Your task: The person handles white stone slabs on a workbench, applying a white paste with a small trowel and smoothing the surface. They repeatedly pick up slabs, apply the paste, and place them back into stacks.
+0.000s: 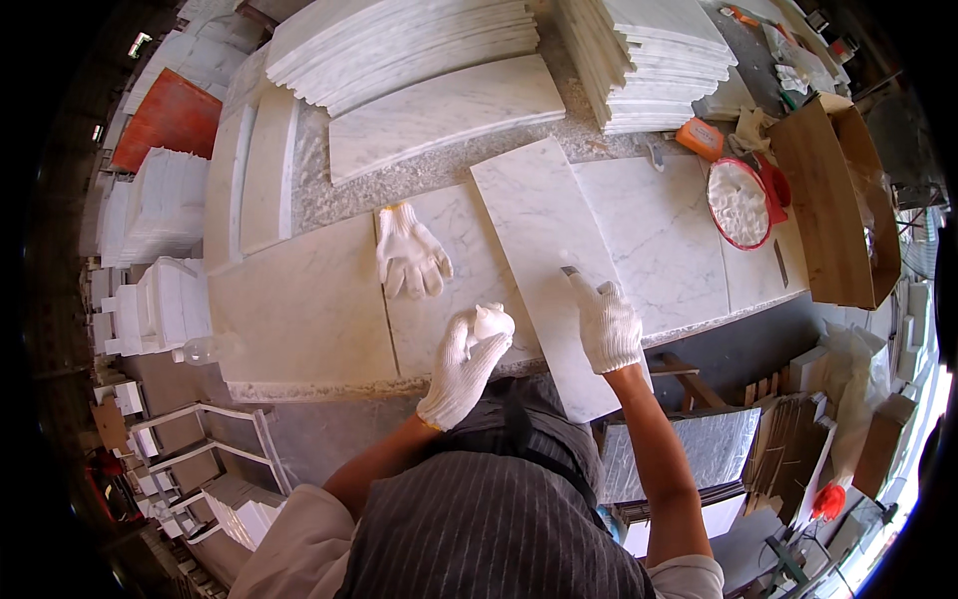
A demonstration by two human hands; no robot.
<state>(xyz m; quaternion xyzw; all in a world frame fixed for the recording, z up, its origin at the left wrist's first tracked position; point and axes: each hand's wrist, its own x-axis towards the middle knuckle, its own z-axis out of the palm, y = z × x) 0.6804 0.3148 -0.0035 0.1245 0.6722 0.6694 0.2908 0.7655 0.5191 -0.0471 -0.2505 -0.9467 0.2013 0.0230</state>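
A long white marble slab (544, 235) with grey veins lies slantwise over other slabs on the bench, its near end jutting past the edge towards me. My right hand (609, 329), in a white knit glove, is closed on a small scraper (570, 271) whose dark tip touches or hovers just over that slab. Left of the slab, my gloved left hand (466, 364) cups a lump of white paste (493, 321) in its fingers. A spare knit glove (410, 252) lies on the marble beyond my left hand.
A red-rimmed bowl (739, 205) of white paste stands right, near an orange box (701, 139) and a cardboard box (833, 215). Marble stacks (654, 60) rise at the back. A loose slab (439, 110) lies before them. Below left stands a white metal frame (210, 449).
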